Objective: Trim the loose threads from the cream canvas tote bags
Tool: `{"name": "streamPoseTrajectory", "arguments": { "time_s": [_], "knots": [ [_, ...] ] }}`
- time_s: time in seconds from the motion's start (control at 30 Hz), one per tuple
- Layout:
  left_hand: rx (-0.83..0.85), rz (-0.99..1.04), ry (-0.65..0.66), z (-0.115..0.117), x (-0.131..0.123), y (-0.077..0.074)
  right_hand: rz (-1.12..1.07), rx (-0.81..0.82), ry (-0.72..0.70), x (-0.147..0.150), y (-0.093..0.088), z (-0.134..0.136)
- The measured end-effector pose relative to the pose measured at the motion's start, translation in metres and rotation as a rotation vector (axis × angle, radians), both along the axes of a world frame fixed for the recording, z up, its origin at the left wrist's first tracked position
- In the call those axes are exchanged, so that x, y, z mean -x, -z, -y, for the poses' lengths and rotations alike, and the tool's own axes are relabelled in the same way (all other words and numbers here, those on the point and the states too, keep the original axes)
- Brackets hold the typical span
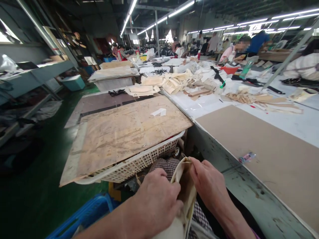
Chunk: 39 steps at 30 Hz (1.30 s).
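Over my lap, both hands grip a cream fabric piece (pixel 187 189) that looks like a bag panel or pouch, its edges folded and its brownish inside showing. My left hand (pixel 158 199) is closed around its left side, fingers curled into the cloth. At the top corner, my right hand (pixel 208 181) pinches the edge between thumb and fingers. Checked cloth (pixel 165 166) covers my legs below the piece. The lower part of the fabric is partly hidden behind my left hand.
A worn board (pixel 129 132) lies on a white plastic basket (pixel 139 162) ahead of me. A blue basket (pixel 82 212) stands at lower left. To the right, a table bears brown sheet material (pixel 269 146) and a small packet (pixel 247 157). Cream fabric pieces (pixel 174 81) are piled farther back; people work beyond.
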<state>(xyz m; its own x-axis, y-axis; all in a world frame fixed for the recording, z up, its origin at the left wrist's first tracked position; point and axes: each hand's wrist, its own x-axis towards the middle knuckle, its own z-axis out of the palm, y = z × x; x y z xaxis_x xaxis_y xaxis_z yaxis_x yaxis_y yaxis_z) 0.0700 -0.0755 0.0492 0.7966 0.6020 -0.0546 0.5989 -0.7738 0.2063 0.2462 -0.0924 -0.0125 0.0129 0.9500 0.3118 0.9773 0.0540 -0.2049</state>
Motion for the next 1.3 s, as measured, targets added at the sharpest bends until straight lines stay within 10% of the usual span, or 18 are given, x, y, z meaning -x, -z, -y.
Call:
{"name": "streamPoseTrajectory", "arguments": {
  "time_s": [0.37, 0.73, 1.3],
  "knots": [
    [-0.017, 0.232, -0.665, 0.026, 0.007, 0.06, -0.03, -0.008, -0.071, -0.02, 0.017, 0.009],
    [0.444, 0.544, -0.647, -0.007, 0.016, 0.062, -0.27, 0.158, -0.069, -0.053, 0.033, -0.002],
    [0.463, 0.645, -0.631, -0.017, 0.004, 0.079, -0.497, 0.324, -0.119, -0.079, 0.037, -0.012]
  ]
}}
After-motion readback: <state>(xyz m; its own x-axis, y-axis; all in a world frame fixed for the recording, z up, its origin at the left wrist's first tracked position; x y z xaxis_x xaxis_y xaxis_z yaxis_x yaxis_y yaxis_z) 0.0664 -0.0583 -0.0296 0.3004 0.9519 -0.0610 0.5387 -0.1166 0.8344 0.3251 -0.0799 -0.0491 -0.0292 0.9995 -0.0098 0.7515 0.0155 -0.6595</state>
